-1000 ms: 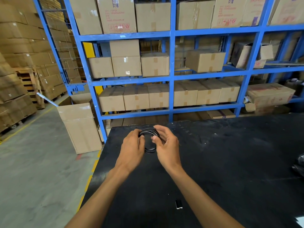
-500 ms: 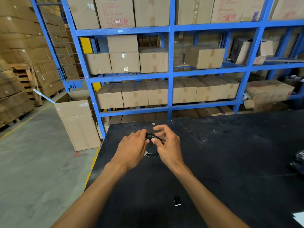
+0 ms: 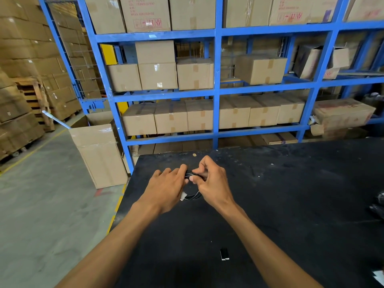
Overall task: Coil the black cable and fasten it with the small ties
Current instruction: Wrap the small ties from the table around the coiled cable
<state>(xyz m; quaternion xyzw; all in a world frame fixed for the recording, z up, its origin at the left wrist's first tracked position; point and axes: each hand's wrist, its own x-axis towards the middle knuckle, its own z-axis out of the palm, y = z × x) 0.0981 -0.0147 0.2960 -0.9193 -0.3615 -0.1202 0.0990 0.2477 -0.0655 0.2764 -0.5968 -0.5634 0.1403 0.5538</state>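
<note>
1. I am holding the cable [image 3: 192, 196] between both hands, just above the desk [image 3: 291, 204], a little left of the middle of the frame.
2. My left hand [image 3: 166, 187] is lying palm down over the left side of the coil, fingers curled and closing on its loops at the top.
3. My right hand [image 3: 212, 183] is pinching the top of the coil between thumb and fingers, right beside my left fingertips; the two hands are almost touching there.
4. The lower arc of the coil is showing in the gap between my hands, and a small white piece [image 3: 183, 196] is sticking out at its lower left, next to my left hand. I cannot tell whether that is a tie or a plug.
5. A small black-and-white piece [image 3: 224, 254] is lying on the desk at lower centre, well apart from the coil, between my forearms.
6. Blue racks [image 3: 217, 90] with cardboard boxes [image 3: 195, 73] are filling the upper half of the frame, behind the desk.
7. An open carton [image 3: 97, 154] is standing on the floor [image 3: 41, 215] at centre left, just beside the desk's far left corner.
</note>
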